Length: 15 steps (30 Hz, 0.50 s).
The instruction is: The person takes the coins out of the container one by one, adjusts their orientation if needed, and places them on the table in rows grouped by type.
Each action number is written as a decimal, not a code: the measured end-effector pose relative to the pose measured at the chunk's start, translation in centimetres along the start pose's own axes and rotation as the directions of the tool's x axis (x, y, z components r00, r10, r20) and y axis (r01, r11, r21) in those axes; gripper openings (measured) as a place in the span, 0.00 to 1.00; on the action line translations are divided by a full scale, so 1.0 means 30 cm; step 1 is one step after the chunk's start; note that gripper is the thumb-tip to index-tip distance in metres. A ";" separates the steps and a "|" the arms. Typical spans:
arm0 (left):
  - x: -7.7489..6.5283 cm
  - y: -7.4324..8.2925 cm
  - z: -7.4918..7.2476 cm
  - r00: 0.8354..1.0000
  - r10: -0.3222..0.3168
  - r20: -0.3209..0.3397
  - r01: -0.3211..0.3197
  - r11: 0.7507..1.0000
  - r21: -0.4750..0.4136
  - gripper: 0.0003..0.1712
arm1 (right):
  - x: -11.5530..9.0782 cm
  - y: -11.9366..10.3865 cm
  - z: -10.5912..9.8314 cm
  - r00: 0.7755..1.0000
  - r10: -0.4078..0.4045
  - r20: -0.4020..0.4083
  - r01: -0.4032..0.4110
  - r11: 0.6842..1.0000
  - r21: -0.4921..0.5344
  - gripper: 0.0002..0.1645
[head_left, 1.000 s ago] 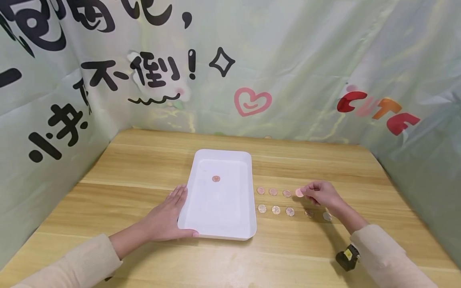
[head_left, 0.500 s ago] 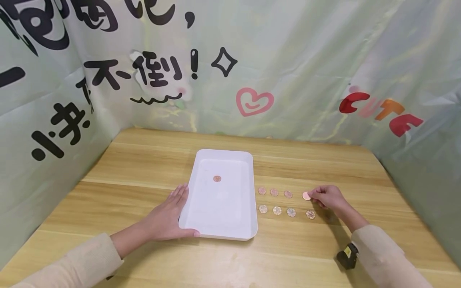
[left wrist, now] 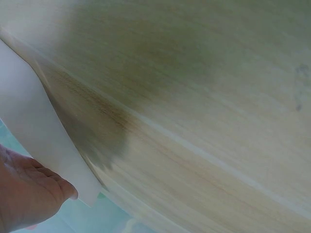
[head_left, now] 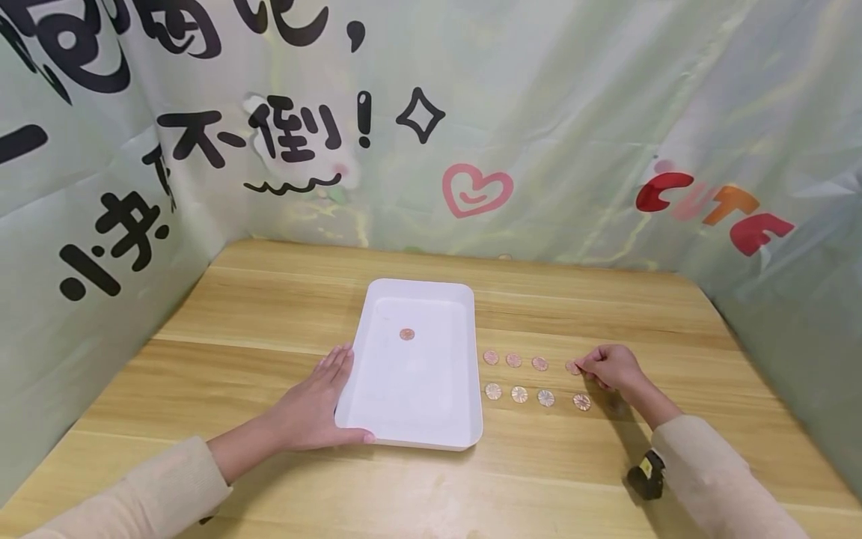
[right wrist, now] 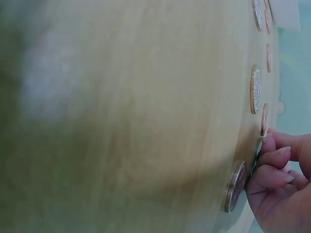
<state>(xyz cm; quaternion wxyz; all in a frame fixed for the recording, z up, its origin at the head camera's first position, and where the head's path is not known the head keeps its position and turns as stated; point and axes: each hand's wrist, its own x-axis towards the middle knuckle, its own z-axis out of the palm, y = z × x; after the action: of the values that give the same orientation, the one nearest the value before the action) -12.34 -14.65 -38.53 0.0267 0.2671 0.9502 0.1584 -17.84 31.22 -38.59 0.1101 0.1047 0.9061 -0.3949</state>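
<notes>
In the head view my left hand [head_left: 303, 408] rests against the white tray [head_left: 458, 430], fingers extended along its left side and thumb at the near edge. The left wrist view shows that hand [left wrist: 36, 191] beside the tray wall [left wrist: 58, 145]. A copper-coloured coin [head_left: 407, 335] lies inside the tray. My right hand [head_left: 614, 367] pinches the right edge of a coin [head_left: 572, 367], which looks flat on the table. Curled fingers of the right hand [right wrist: 282, 174] meet that coin [right wrist: 264, 119] in the right wrist view. Nearest to this hand is another coin [right wrist: 236, 187].
Right of the tray, coins lie in two rows, including a copper one [head_left: 514, 360] behind and a silvery one [head_left: 519, 394] in front. A small black device [head_left: 646, 475] is by the right sleeve. Fabric [head_left: 572, 150] with printed writing surrounds the wooden table [head_left: 539, 479].
My right hand has moved slightly right with the coin, away from the other coins in the back row. The coin's bright shine has dulled. The left hand stays at the tray.
</notes>
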 end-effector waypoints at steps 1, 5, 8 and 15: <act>0.000 0.000 0.000 1.000 0.000 0.001 0.000 1.000 0.000 0.69 | 0.000 -0.001 0.000 1.000 0.001 -0.001 -0.001 1.000 -0.005 0.11; 0.001 -0.003 0.002 1.000 0.005 0.001 -0.005 1.000 0.002 0.69 | 0.000 -0.006 -0.004 1.000 -0.009 -0.010 0.008 1.000 -0.018 0.10; 0.001 -0.004 0.003 1.000 0.008 -0.002 -0.008 1.000 0.004 0.69 | -0.003 -0.018 -0.008 0.999 -0.042 -0.021 0.041 0.999 -0.036 0.10; 0.001 -0.005 0.004 1.000 0.010 -0.001 -0.010 1.000 0.009 0.69 | -0.014 -0.082 -0.002 0.983 -0.170 -0.071 0.163 0.983 -0.089 0.12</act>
<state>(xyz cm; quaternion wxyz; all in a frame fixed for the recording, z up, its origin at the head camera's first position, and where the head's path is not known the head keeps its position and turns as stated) -12.44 -14.72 -38.70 0.0241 0.2718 0.9496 0.1542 -18.12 29.59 -36.72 0.0454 0.0392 0.9308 -0.3606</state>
